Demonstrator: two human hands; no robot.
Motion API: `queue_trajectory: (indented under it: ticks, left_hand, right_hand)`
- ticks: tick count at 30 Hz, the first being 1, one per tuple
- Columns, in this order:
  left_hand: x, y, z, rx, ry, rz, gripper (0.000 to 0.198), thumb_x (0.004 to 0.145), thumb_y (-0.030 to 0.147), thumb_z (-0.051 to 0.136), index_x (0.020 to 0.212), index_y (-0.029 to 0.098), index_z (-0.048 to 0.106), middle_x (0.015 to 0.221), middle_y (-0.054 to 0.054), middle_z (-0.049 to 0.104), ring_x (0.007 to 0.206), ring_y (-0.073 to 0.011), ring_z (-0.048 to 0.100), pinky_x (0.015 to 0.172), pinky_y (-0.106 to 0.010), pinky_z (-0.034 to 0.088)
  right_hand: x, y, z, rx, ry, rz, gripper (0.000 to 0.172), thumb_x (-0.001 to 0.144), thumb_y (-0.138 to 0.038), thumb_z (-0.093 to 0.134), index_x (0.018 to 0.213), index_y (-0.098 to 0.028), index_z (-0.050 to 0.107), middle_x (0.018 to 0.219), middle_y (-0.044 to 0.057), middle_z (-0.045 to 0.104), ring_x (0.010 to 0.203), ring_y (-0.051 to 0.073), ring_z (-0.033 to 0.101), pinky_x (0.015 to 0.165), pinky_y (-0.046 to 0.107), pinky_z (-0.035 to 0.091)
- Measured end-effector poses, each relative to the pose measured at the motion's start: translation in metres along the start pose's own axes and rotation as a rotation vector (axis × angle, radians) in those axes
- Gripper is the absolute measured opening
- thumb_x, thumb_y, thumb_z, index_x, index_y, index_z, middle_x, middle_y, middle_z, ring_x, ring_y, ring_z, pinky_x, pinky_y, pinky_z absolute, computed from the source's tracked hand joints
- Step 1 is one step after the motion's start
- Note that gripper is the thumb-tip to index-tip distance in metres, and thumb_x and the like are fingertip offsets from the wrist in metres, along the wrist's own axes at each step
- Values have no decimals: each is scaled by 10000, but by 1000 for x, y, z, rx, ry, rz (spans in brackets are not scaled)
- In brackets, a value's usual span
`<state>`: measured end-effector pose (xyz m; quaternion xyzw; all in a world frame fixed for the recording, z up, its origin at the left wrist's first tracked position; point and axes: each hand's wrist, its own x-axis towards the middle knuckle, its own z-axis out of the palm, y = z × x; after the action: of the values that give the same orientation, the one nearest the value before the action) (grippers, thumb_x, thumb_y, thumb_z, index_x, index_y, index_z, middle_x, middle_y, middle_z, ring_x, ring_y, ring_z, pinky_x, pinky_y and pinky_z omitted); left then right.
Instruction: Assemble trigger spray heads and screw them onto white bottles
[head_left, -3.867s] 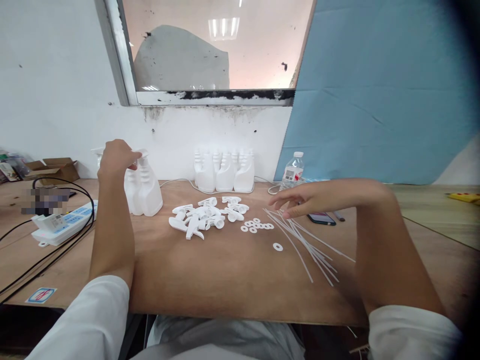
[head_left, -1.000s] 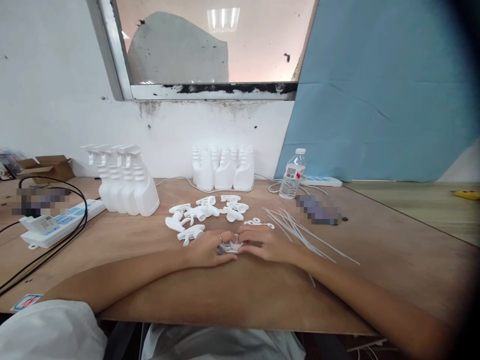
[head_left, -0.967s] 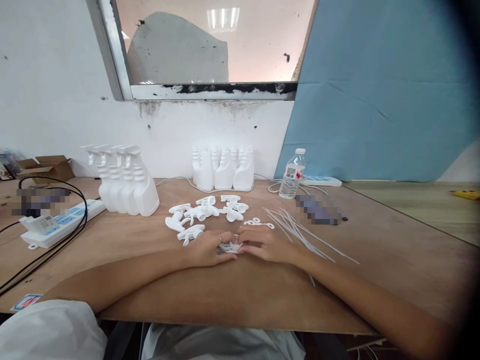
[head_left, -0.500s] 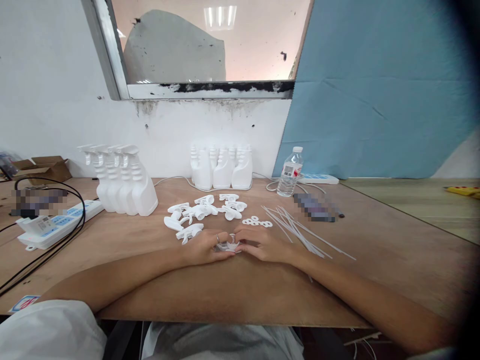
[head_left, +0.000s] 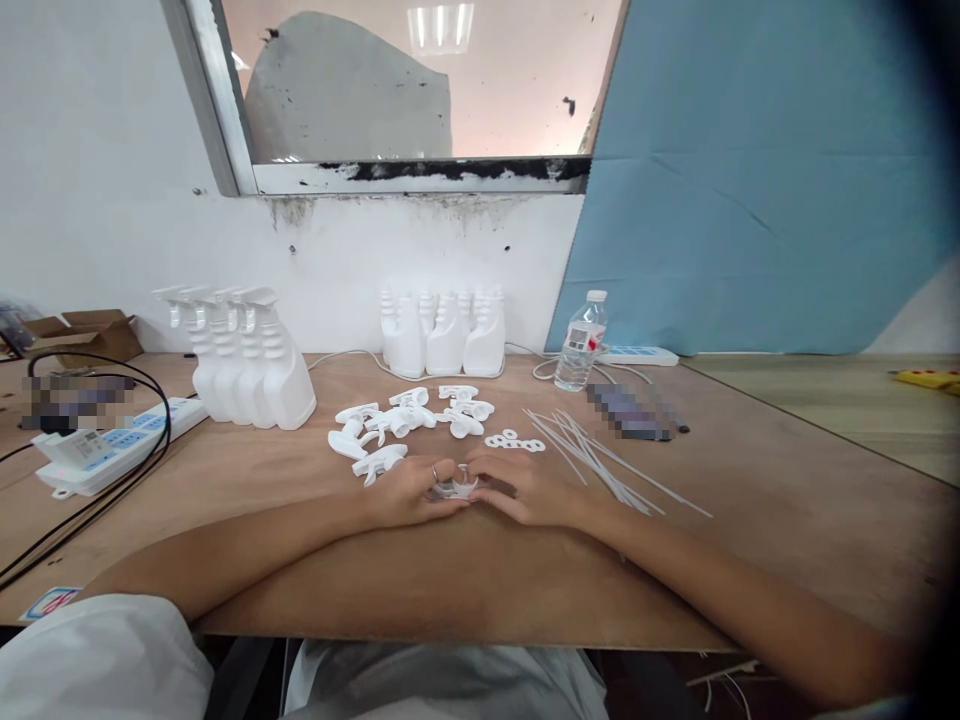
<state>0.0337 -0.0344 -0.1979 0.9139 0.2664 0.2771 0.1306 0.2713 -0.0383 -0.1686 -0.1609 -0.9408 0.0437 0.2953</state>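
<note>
Close to the front of the table, my left hand [head_left: 416, 491] and my right hand [head_left: 529, 487] meet around a white spray trigger head [head_left: 455, 489]. Fingers of both are curled and closed on it, hiding much of its shape. A ring is on a left finger. Just beyond the left hand lies a loose group of white spray trigger heads [head_left: 380, 461]. Small white washers [head_left: 514, 442] lie past the right hand. Thin white tubes [head_left: 600, 460] are spread to its right.
White bottles with trigger heads [head_left: 255, 375] stand in a row at left; more white bottles [head_left: 446, 340] stand by the wall. A water bottle [head_left: 580, 345], a blurred phone [head_left: 628, 412], a power strip [head_left: 112, 450] with black cables, and a cardboard box [head_left: 86, 335] are also on the table.
Both hands stay in nearly the same place, still closed around the trigger head. The view has shifted very slightly; nothing else visibly differs.
</note>
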Motion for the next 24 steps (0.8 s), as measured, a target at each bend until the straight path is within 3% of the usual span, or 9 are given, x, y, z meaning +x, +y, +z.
queue_trajectory:
  ticks: [4, 13, 16, 19, 21, 24]
  left_hand:
    - [0, 4, -1, -112, 55, -140, 360, 856, 436, 635, 1099, 214, 489, 925, -26, 650, 761, -157, 613, 714, -278, 495]
    - [-1, 8, -6, -103, -4, -50, 303, 888, 418, 595, 1027, 221, 411, 996, -18, 630, 798, -146, 617, 720, -268, 474]
    - [0, 9, -5, -56, -14, -87, 311, 884, 398, 597, 1071, 225, 418, 993, -11, 624, 791, -153, 623, 704, -268, 468]
    - [3, 11, -4, -9, -40, -153, 386, 865, 418, 620, 1139, 221, 431, 1003, -22, 636, 818, -179, 640, 705, -281, 474]
    - [4, 12, -4, -4, -59, -165, 421, 856, 440, 630, 1164, 223, 443, 1026, -31, 643, 859, -192, 648, 724, -287, 480]
    - [5, 12, -4, -8, -77, -166, 417, 860, 447, 621, 1180, 236, 458, 1065, -31, 646, 898, -194, 647, 752, -290, 478]
  right_hand:
    - [1, -5, 1, -87, -17, 64, 201, 929, -237, 524, 1123, -182, 526, 1148, 131, 610, 1002, 212, 607, 873, 350, 507]
    - [11, -19, -5, 190, -166, 117, 220, 961, -185, 438, 1165, -175, 520, 1232, 141, 510, 1171, 195, 518, 1039, 371, 427]
    - [12, -15, -13, 249, -181, 110, 208, 978, -231, 444, 1134, -177, 572, 1279, 145, 502, 1241, 198, 488, 1083, 385, 380]
    - [10, -1, -29, 284, -134, 199, 251, 978, -325, 465, 1123, -186, 616, 1232, 126, 580, 1162, 200, 561, 1016, 365, 431]
    - [7, 14, -43, 254, -58, 410, 317, 969, -384, 461, 1187, -197, 597, 1111, 94, 661, 981, 190, 638, 859, 316, 497]
    - [-4, 46, -68, -51, -44, 632, 298, 930, -401, 481, 1021, -185, 665, 922, 64, 701, 782, 186, 636, 704, 277, 460]
